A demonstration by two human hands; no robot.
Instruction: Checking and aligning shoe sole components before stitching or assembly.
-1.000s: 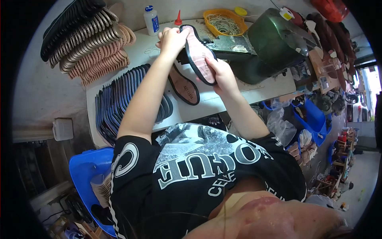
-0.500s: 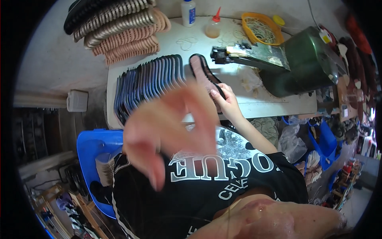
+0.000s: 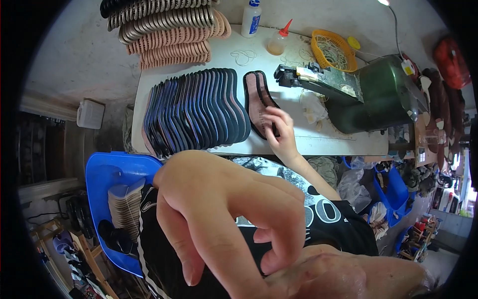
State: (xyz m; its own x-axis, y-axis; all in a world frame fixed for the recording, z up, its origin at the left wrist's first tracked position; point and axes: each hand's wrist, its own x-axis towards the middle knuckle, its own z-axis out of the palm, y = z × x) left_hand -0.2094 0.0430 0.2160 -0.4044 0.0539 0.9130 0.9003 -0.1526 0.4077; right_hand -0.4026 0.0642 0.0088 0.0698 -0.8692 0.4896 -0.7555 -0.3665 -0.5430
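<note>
My left hand [image 3: 214, 199] is raised close to the camera, its fingers bent and apart with nothing visible in them. My right hand [image 3: 282, 132] rests at the right edge of a pair of pink insoles [image 3: 255, 102] with black edging, lying on the white table. Its fingers are loosely curved and apart, with the fingertips over the pink surface. Just left of the pair, a long row of dark blue-black insoles [image 3: 199, 107] leans in overlapping order. The hand partly covers the near right part of the pink pair.
A green machine [image 3: 371, 92] with a long arm stands right on the white table [image 3: 328, 142]. Behind are a white bottle [image 3: 251, 21], a red-tipped glue bottle [image 3: 277, 44] and an orange basket [image 3: 332, 52] of bands. Stacked straps [image 3: 169, 32] sit back left; a blue bin [image 3: 107, 174] stands left.
My left hand has moved down and nearer to the camera. My right hand has loosened from the insole's edge, and the pink pair lies more fully in sight. The whole view has shifted slightly.
</note>
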